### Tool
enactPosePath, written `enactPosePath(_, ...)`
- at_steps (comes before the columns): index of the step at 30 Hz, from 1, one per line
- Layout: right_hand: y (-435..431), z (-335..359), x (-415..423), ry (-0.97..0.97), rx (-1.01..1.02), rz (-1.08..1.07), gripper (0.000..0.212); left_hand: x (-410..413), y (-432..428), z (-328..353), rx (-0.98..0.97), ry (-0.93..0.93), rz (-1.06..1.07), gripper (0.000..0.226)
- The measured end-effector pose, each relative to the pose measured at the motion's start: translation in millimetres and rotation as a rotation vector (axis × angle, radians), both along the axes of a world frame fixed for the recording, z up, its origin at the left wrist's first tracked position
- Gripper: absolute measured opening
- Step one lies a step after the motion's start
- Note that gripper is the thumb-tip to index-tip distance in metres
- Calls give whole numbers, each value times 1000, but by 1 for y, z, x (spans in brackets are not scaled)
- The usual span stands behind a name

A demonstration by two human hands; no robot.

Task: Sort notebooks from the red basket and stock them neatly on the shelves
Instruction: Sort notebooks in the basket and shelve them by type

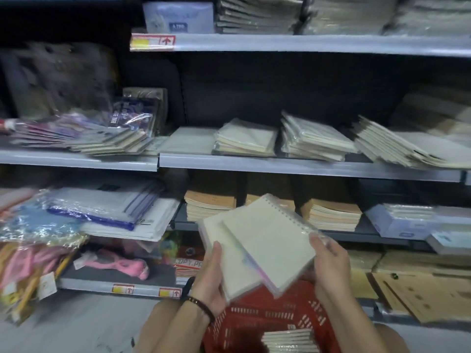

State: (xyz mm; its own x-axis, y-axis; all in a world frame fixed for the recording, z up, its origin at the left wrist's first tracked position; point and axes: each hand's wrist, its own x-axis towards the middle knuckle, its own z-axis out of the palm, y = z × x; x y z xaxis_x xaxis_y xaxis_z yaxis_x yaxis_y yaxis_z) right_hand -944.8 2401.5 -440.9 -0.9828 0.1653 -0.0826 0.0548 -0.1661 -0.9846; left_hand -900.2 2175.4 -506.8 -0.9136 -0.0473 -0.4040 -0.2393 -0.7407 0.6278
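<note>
I hold two pale, plastic-wrapped notebooks above the red basket [257,318]. My left hand [209,281] grips the lower notebook [229,261] by its near left edge. My right hand [328,261] grips the spiral-bound notebook [270,240] by its right edge; it lies partly over the other. Several more notebooks [289,341] lie in the basket. The middle shelf [305,168] carries stacks of similar pale notebooks [246,141].
Brown-covered notebook stacks [331,212] sit on the lower shelf behind my hands. Wrapped stationery and pink items [117,263] crowd the left shelves. Bagged goods [28,263] hang at far left. Brown boxes [420,289] stand low at right. Grey floor lies below.
</note>
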Motion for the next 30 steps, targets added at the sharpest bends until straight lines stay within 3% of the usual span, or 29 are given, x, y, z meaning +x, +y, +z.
enactPosePath(2,2,9,1,108,-16,-48,9,3,-4,7,-57,-12,62,59)
enactPosePath(4,1,18,6,318,94,-17,10,6,-4,14,-116,-10,111,51)
enactPosePath(7,-6,27,16,645,502,48,33,9,4,30,-119,-23,103,59)
enactPosePath(9,-19,27,23,806,797,267,49,7,10,46,-65,37,26,77)
enactPosePath(11,-32,23,30,802,1023,582,61,5,14,59,-93,131,8,85)
enactPosePath(13,-34,20,30,650,1074,748,71,5,18,64,-171,194,63,67)
enactPosePath(16,-31,29,25,582,1010,843,66,9,19,64,-216,227,147,57)
enactPosePath(18,-28,40,22,597,943,788,56,11,20,66,-185,228,153,58)
enactPosePath(20,-19,47,16,591,846,442,49,11,18,72,-185,215,193,64)
enactPosePath(22,-7,58,8,400,777,118,49,10,14,79,-200,216,224,68)
enactPosePath(24,0,70,1,98,600,191,40,9,8,90,-191,247,226,69)
enactPosePath(26,-1,78,-3,-53,273,354,19,9,-1,102,-178,271,206,65)
enactPosePath(30,-7,103,-6,-16,125,394,11,0,-13,132,-211,320,200,63)
